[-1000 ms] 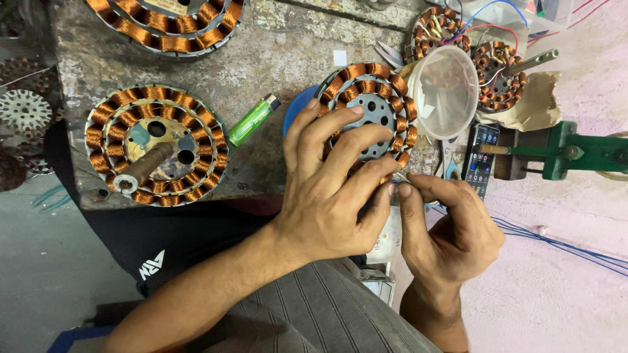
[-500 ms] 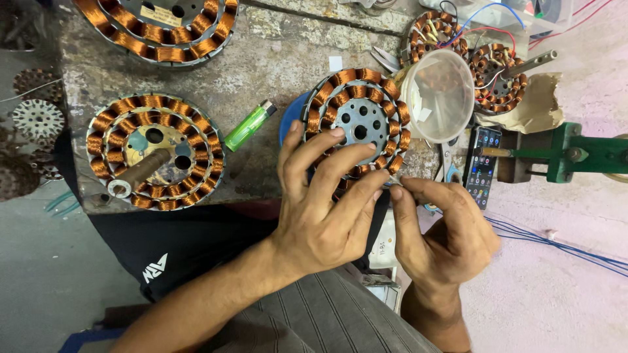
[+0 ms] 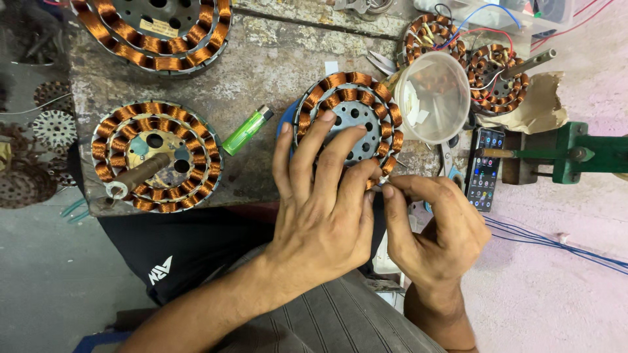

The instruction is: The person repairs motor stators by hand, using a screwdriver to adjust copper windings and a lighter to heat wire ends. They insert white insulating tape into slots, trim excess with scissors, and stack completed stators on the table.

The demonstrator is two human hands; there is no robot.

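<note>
Left to right, as laid out before you:

1. Large wound stator (image 3: 156, 34), copper coils, at the far left edge of the table (image 3: 275, 55); partly cut off by the frame.
2. Second stator with shaft (image 3: 156, 155), near left of the table; its shaft points toward you and to the left.
3. Green lighter (image 3: 247, 131), lying slantwise between that stator and the one you are working on.
4. Working stator (image 3: 348, 117), flat on the table's near edge over something blue. Your left hand (image 3: 327, 209) lies across it from your side, fingers spread, tips resting on the metal hub and the inner coils. It steadies rather than grips.
5. Your right hand (image 3: 435, 229), just right of the left one, thumb and forefinger pressed together on a small pale piece at the stator's lower right rim. What the piece is cannot be told. The rim point lies ahead of and slightly left of this grip, touching it; the right hand is the nearer one to it.
6. Clear plastic cup (image 3: 433, 98), tipped on its side, touching the working stator's right edge.
7. Two smaller wired stators (image 3: 500, 77) behind the cup.
8. Phone (image 3: 485, 168), screen lit, lying lengthwise toward you.
9. Green vise (image 3: 582, 153), far right.
</note>
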